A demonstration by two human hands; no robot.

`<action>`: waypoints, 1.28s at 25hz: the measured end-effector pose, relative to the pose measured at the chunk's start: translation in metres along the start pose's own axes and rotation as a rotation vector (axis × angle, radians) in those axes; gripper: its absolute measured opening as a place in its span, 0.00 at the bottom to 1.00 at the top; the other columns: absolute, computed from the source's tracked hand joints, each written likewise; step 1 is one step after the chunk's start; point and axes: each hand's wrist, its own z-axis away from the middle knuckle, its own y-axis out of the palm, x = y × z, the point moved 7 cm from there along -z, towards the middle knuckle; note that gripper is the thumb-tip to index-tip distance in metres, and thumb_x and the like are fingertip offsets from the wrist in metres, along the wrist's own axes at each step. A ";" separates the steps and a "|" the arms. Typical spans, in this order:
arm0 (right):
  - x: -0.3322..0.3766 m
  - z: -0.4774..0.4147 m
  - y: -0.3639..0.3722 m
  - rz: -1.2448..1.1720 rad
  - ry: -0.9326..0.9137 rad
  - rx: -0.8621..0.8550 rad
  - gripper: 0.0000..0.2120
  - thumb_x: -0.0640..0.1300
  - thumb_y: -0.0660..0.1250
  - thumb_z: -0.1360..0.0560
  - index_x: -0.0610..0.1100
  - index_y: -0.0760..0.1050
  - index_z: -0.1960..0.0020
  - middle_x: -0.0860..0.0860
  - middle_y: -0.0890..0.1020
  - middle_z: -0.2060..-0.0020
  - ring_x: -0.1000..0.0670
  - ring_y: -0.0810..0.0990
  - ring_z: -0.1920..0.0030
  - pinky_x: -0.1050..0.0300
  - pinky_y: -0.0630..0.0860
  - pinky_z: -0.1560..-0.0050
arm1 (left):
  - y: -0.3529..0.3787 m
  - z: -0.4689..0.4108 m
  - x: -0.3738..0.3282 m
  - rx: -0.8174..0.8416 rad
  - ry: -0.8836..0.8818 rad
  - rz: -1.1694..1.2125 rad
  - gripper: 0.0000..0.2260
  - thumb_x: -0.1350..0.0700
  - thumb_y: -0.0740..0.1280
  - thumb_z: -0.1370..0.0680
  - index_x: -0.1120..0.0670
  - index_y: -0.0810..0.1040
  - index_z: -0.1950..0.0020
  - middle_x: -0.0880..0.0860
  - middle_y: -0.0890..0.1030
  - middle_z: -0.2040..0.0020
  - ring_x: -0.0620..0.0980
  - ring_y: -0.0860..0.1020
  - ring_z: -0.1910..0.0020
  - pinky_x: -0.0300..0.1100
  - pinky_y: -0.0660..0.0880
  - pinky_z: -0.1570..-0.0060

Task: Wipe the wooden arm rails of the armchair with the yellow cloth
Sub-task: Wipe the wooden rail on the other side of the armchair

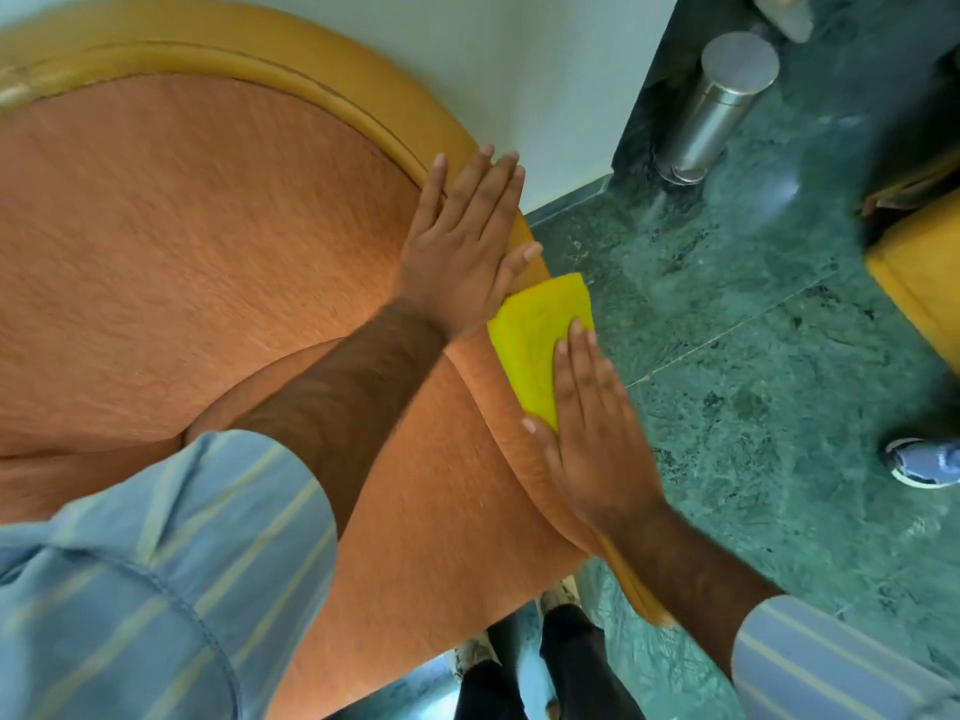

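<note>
Floor: dark green marble tiles (753,314) are seen to the right of the chair, met by a pale wall (519,70) at the top.
Armchair: an orange upholstered armchair (182,252) is viewed from above; its back and side are edged by a curved wooden arm rail (322,80).
Yellow cloth: a folded yellow cloth (535,335) is laid flat on the rail at the chair's right edge, between the two hands.
Right hand: the right hand (592,433) is pressed flat on the near end of the cloth, fingers extended and held together; nothing is pinched.
Left hand: the left hand (462,246) is laid open on the rail just beyond the cloth, fingers straight and slightly spread, the thumb touching the cloth's far edge.
Sleeves: both forearms are bare below blue striped sleeves (156,589).
Surroundings: a steel cylindrical bin (717,106) is stood near the wall; a blue shoe (924,462) is visible at the right edge.
</note>
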 end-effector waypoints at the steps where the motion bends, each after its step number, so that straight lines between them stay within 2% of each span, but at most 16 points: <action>1: 0.000 0.011 0.001 0.017 -0.014 0.018 0.36 0.58 0.54 0.15 0.37 0.48 0.16 0.41 0.50 0.15 0.43 0.48 0.15 0.41 0.57 0.17 | -0.001 -0.001 -0.001 0.004 -0.003 -0.003 0.30 0.41 0.48 0.13 0.60 0.64 0.19 0.57 0.67 0.19 0.58 0.62 0.18 0.65 0.56 0.20; 5: -0.004 0.051 0.002 0.101 -0.067 0.070 0.31 0.56 0.49 0.14 0.36 0.57 0.18 0.40 0.57 0.17 0.40 0.56 0.17 0.39 0.65 0.21 | -0.004 -0.001 -0.001 0.029 -0.008 -0.006 0.31 0.40 0.45 0.14 0.60 0.63 0.19 0.57 0.67 0.19 0.58 0.61 0.18 0.65 0.56 0.19; 7: -0.007 0.069 0.003 0.166 -0.112 0.089 0.31 0.55 0.45 0.13 0.37 0.58 0.18 0.40 0.58 0.17 0.40 0.58 0.17 0.40 0.65 0.22 | -0.005 -0.002 -0.002 0.028 -0.003 -0.012 0.32 0.40 0.44 0.14 0.60 0.63 0.19 0.57 0.67 0.18 0.58 0.61 0.17 0.65 0.55 0.19; 13: -0.003 0.062 0.007 0.226 -0.082 0.090 0.31 0.55 0.48 0.13 0.36 0.57 0.18 0.39 0.58 0.17 0.40 0.57 0.17 0.40 0.65 0.23 | -0.001 -0.001 -0.001 0.013 -0.007 -0.018 0.32 0.40 0.44 0.14 0.60 0.61 0.18 0.57 0.66 0.18 0.58 0.59 0.17 0.64 0.54 0.19; 15: 0.001 0.041 0.007 0.189 -0.066 0.063 0.31 0.54 0.49 0.13 0.35 0.56 0.18 0.38 0.57 0.17 0.39 0.56 0.17 0.40 0.64 0.22 | 0.001 -0.001 0.001 0.001 -0.009 -0.011 0.31 0.40 0.45 0.14 0.59 0.61 0.18 0.56 0.65 0.17 0.57 0.59 0.17 0.63 0.54 0.19; 19: 0.008 -0.004 0.003 0.104 -0.049 0.020 0.33 0.53 0.52 0.14 0.35 0.48 0.17 0.39 0.50 0.16 0.41 0.47 0.15 0.39 0.57 0.17 | 0.000 -0.002 -0.001 -0.023 0.002 0.002 0.31 0.41 0.46 0.14 0.60 0.61 0.18 0.57 0.65 0.18 0.58 0.60 0.17 0.64 0.55 0.19; 22: 0.011 -0.008 0.001 0.068 -0.042 0.037 0.32 0.51 0.54 0.14 0.35 0.50 0.17 0.38 0.51 0.16 0.40 0.49 0.15 0.39 0.57 0.18 | 0.001 -0.001 0.000 -0.004 0.006 -0.005 0.32 0.41 0.44 0.14 0.61 0.60 0.18 0.58 0.63 0.17 0.58 0.59 0.17 0.64 0.54 0.19; 24: 0.007 0.009 -0.006 0.055 -0.053 0.040 0.27 0.49 0.47 0.12 0.34 0.56 0.18 0.38 0.56 0.17 0.39 0.54 0.16 0.39 0.63 0.20 | 0.000 0.000 0.000 0.005 0.011 -0.002 0.31 0.41 0.46 0.13 0.60 0.59 0.17 0.58 0.62 0.17 0.58 0.58 0.17 0.64 0.53 0.18; 26: 0.005 0.038 -0.014 0.064 -0.130 0.041 0.30 0.49 0.37 0.12 0.35 0.63 0.21 0.39 0.64 0.20 0.39 0.62 0.19 0.41 0.67 0.22 | -0.001 -0.002 -0.001 0.006 0.005 -0.001 0.30 0.42 0.46 0.13 0.60 0.59 0.17 0.58 0.62 0.17 0.58 0.58 0.17 0.64 0.53 0.18; 27: 0.003 0.054 -0.013 0.065 -0.179 0.052 0.31 0.49 0.35 0.13 0.35 0.65 0.21 0.39 0.66 0.20 0.39 0.64 0.20 0.42 0.66 0.23 | -0.001 -0.002 0.001 0.005 -0.003 -0.005 0.30 0.42 0.46 0.13 0.60 0.59 0.17 0.58 0.62 0.17 0.58 0.58 0.17 0.64 0.53 0.18; 28: -0.001 0.071 -0.014 0.070 -0.200 0.072 0.30 0.48 0.37 0.12 0.36 0.65 0.21 0.40 0.65 0.20 0.40 0.64 0.20 0.43 0.64 0.24 | -0.001 -0.001 0.002 0.005 -0.010 -0.006 0.30 0.42 0.46 0.13 0.60 0.59 0.17 0.58 0.63 0.17 0.58 0.58 0.17 0.64 0.53 0.18; 30: -0.011 0.103 -0.013 0.081 -0.191 0.130 0.26 0.44 0.48 0.15 0.38 0.61 0.19 0.42 0.60 0.18 0.42 0.60 0.18 0.44 0.61 0.23 | -0.001 -0.001 0.000 0.006 -0.007 -0.016 0.30 0.42 0.46 0.13 0.60 0.59 0.17 0.58 0.63 0.17 0.58 0.58 0.17 0.64 0.53 0.19; 32: -0.017 0.121 -0.012 0.101 -0.190 0.181 0.31 0.43 0.56 0.20 0.39 0.59 0.18 0.43 0.58 0.17 0.43 0.58 0.17 0.44 0.60 0.23 | 0.000 -0.002 -0.002 0.024 -0.004 -0.010 0.31 0.41 0.45 0.13 0.60 0.58 0.17 0.58 0.62 0.17 0.58 0.57 0.16 0.64 0.53 0.18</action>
